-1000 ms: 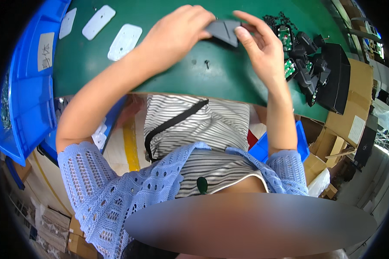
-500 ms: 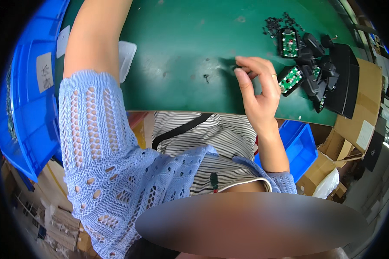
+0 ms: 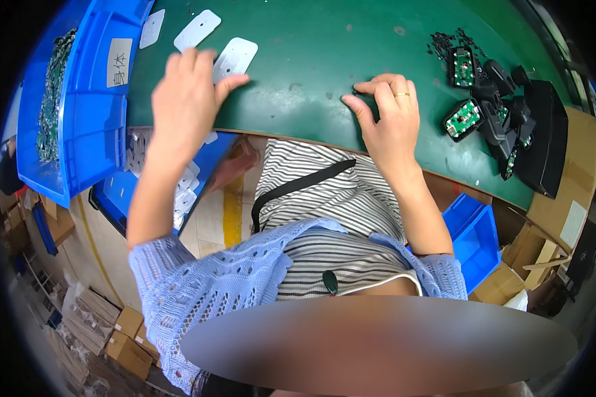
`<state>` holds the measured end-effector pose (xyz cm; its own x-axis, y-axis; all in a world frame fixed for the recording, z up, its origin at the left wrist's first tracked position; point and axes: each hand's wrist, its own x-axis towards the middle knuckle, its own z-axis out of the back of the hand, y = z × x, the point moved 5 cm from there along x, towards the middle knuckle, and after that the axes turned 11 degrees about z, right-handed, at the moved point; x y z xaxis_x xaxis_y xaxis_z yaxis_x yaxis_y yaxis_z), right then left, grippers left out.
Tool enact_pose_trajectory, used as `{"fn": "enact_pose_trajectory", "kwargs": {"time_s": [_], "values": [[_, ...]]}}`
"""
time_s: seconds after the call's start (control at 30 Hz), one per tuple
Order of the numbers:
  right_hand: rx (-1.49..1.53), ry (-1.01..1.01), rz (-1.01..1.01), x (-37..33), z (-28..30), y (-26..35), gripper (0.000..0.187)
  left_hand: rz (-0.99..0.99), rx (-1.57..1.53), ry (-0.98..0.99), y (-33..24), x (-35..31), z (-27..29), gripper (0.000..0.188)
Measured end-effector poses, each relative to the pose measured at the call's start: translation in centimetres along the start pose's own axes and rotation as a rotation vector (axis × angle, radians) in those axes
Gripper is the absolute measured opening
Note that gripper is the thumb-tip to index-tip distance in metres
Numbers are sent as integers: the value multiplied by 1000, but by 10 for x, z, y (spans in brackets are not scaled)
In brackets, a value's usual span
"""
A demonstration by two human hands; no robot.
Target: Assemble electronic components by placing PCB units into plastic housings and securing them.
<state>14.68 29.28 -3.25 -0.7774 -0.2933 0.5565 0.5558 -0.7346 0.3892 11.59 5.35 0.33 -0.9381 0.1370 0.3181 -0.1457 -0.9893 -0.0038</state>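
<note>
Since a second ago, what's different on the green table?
The dark grey piece left both hands and is out of sight. The left hand swung left, near the white plates. The right hand moved to where the little screw lay; I can't tell if it's held. Plates and green circuit boards stayed put.

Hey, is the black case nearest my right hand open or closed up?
Open: the black case nearest your right hand shows its green circuit board facing up, with no cover over it.
</note>
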Motion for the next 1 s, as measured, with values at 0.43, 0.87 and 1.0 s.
{"fn": "enact_pose_trajectory", "kwargs": {"time_s": [0.43, 0.87, 1.0], "values": [[649, -261, -360, 4, 15, -24, 9, 288, -1081, 471, -37, 19, -32, 40], [843, -205, -336, 85, 26, -44, 19, -25, -1262, 153, -114, 85, -18, 16], [963, -138, -359, 88, 7, -53, 20, -12, -1241, 147, -104, 86, -28, 12]]}}
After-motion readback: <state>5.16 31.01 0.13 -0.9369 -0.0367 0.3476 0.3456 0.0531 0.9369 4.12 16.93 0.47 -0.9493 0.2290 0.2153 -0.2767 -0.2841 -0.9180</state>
